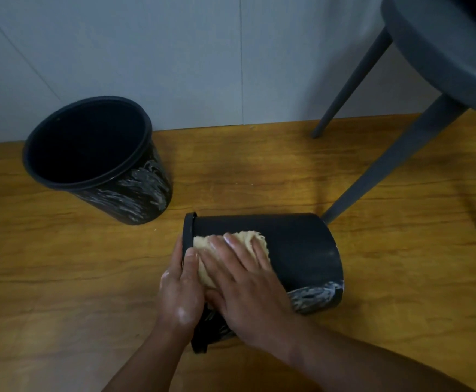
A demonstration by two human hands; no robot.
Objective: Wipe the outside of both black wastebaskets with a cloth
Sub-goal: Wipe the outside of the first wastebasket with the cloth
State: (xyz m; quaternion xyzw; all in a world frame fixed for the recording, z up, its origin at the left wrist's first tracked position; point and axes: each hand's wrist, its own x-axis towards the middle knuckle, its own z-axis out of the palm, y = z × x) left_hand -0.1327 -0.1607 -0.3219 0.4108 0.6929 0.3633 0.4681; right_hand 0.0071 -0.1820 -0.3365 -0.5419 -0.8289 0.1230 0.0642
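Observation:
One black wastebasket [299,250] lies on its side on the wooden floor, its rim pointing left. White smears show near its base and along its lower side. My left hand [178,290] grips the rim of this basket. My right hand [245,281] lies flat on a cream cloth [248,239], pressing it against the basket's upper side near the rim. A second black wastebasket [134,193] stands upright at the back left, its outside streaked with white smears. Both hands carry white residue.
A grey wall [174,58] runs along the back of the wooden floor [61,264]. A grey chair [440,60] stands at the upper right, one leg [386,168] reaching the floor just behind the lying basket's base.

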